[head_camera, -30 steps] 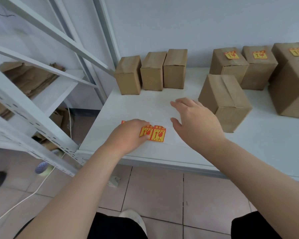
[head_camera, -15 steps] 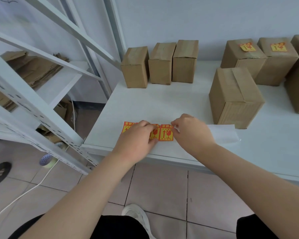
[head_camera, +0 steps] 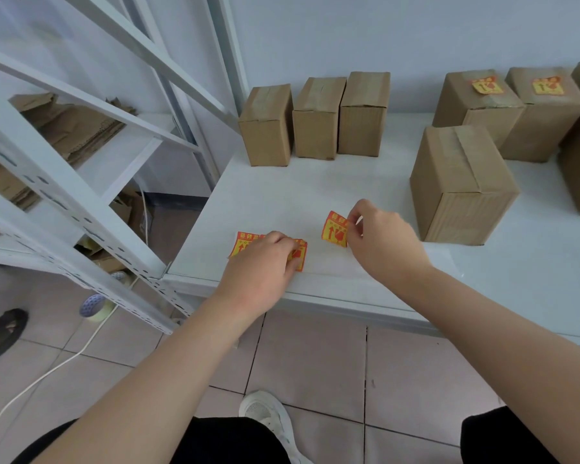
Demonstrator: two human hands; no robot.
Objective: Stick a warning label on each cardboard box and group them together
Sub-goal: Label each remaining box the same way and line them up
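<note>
left hand (head_camera: 265, 259) presses down on the label strip (head_camera: 240, 244) at the surface (head_camera: 315, 195) front edge; right hand (head_camera: 382, 239) pinches one loose warning label (head_camera: 335, 229), just left of the nearest unlabelled cardboard box (head_camera: 462, 182).

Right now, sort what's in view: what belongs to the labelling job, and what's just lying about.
Job: peeled label pinched by right hand; label strip under left hand; three unlabelled boxes; nearer plain box; labelled boxes.
Lying about: tape roll; flattened cardboard; white cable.
</note>
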